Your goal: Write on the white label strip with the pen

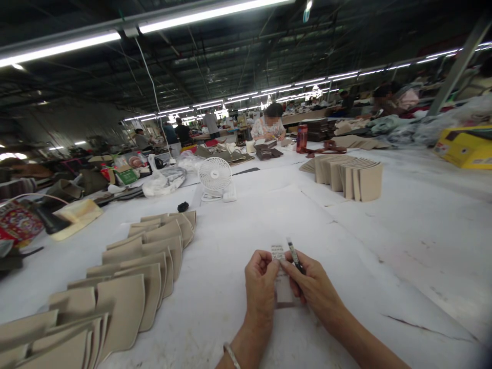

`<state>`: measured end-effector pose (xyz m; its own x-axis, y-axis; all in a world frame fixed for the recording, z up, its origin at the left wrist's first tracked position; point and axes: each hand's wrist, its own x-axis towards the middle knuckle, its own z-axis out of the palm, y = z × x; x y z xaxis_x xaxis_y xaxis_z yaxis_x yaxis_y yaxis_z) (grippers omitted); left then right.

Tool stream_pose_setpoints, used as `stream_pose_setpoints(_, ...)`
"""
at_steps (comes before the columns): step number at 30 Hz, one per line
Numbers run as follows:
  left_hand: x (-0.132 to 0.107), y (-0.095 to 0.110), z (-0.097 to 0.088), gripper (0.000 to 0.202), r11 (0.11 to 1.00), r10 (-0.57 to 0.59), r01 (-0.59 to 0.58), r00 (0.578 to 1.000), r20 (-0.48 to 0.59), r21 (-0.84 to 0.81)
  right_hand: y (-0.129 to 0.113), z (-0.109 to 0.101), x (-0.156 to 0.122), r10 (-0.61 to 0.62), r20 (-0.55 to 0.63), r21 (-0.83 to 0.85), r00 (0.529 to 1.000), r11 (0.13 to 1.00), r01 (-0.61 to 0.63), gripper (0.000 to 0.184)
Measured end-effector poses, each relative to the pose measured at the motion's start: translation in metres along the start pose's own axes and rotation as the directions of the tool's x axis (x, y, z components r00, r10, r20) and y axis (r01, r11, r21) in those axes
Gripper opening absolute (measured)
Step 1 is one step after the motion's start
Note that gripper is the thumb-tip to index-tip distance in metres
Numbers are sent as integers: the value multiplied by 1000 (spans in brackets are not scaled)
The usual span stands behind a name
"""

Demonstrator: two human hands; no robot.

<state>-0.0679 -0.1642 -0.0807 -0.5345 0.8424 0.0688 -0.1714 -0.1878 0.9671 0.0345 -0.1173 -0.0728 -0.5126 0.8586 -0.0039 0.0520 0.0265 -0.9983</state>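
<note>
Both my hands meet over the white table [384, 241], just in front of me. My left hand [260, 287] pinches the edge of a small white printed label [277, 253] between thumb and forefinger. My right hand [313, 287] pinches the same label from the right and also grips a thin dark pen [294, 254] that points up and away. A pale strip of the label hangs below the fingers. To the left lies a fanned row of beige cut pieces [138, 277].
A second stack of beige pieces [351, 177] stands at the far right of the table. A small white fan [215, 177] sits further back, with bags and clutter at the left. A yellow box [463, 146] is at the far right. Other people work at distant tables.
</note>
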Motion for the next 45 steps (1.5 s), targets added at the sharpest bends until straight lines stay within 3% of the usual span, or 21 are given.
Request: stream_pose_setpoints(45,-2,3,0,17,999,-5,5,1000,-1,35,-2,0,-1,1,-3,-7,1000,1000,-1,36)
